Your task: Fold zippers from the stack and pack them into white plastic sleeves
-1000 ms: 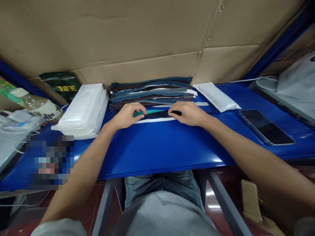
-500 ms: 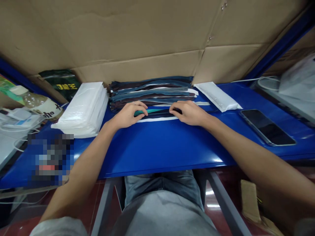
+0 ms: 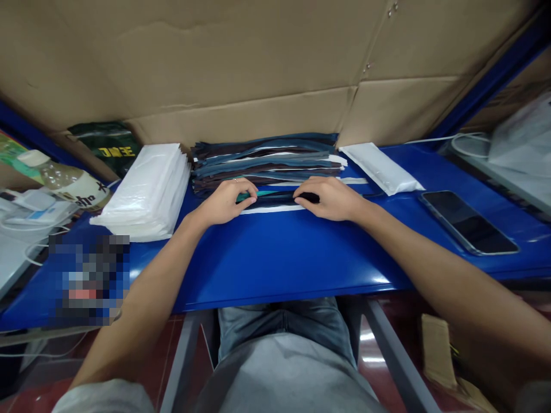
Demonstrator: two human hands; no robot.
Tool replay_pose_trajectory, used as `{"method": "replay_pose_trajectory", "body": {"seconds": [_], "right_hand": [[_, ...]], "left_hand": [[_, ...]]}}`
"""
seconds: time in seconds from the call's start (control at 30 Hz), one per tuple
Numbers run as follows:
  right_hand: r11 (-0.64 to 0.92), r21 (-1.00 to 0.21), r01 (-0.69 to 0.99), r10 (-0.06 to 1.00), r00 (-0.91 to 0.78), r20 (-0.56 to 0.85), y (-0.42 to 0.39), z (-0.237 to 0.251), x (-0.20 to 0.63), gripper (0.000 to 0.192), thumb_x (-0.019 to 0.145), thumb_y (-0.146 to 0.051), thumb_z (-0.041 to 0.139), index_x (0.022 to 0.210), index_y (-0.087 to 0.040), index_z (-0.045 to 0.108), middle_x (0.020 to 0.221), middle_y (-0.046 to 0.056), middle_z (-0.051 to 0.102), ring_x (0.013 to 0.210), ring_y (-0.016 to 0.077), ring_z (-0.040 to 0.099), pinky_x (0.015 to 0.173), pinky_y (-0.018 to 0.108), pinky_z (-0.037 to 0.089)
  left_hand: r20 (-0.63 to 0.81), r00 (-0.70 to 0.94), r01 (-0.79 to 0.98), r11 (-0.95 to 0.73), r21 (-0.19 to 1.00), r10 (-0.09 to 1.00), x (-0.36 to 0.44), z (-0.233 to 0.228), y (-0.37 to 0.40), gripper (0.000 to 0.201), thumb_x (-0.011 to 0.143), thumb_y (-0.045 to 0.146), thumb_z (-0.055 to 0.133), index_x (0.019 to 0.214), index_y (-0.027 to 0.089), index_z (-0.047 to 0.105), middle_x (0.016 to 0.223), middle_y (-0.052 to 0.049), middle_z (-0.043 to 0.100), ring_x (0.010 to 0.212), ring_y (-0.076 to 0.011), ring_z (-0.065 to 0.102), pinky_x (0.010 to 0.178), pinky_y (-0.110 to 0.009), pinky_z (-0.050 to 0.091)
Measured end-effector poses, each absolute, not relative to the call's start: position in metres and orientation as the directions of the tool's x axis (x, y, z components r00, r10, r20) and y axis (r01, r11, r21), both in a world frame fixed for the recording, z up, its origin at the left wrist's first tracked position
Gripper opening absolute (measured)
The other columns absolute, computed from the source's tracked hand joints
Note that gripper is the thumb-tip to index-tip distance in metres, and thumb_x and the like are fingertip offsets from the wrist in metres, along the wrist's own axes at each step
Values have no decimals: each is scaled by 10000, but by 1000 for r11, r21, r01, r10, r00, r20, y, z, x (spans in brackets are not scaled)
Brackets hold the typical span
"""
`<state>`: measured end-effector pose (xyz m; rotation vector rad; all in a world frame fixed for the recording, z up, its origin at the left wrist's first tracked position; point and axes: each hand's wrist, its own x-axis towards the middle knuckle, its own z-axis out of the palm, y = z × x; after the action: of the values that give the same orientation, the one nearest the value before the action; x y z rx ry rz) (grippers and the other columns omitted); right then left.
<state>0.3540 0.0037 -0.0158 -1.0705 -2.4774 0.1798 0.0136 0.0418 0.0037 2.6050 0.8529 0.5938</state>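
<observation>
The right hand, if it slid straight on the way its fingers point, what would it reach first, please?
The right hand points left along the small bundle of strips it presses. It would probably first meet the left hand, whose fingertips face it across a short gap.

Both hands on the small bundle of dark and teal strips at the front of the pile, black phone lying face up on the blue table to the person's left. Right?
Not quite: the black phone lies to the person's right, not left. The head view shows it face up on the blue table, beyond the right hand. The rest holds: that hand and the left hand both rest on the small bundle of dark and teal strips.
</observation>
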Motion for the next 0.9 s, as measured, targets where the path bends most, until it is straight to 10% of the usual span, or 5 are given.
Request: {"method": "replay_pose_trajectory", "body": {"seconds": [0.47, 0.9], "right_hand": [[695, -265, 668, 718, -622, 313, 4, -15, 353, 247, 1101, -361, 627, 1157, -204, 809, 1152, 117, 823, 1071, 309, 764, 963, 433, 566], [677, -143, 722, 719, -606, 340, 3, -18, 351, 236, 1113, -289, 578, 1209, -186, 767, 1060, 127, 798, 953, 302, 747, 830, 402, 535]], "left_hand": [[309, 627, 572, -692, 441, 715, 16, 1, 39, 101, 1072, 274, 659, 1109, 228, 741, 1108, -52, 824, 1015, -231, 764, 912, -375, 545], [349, 736, 435, -800, 414, 580, 18, 0, 39, 170, 1036, 213, 657, 1077, 241, 819, 1259, -75, 788, 1166, -247, 759, 1084, -437, 553]]}}
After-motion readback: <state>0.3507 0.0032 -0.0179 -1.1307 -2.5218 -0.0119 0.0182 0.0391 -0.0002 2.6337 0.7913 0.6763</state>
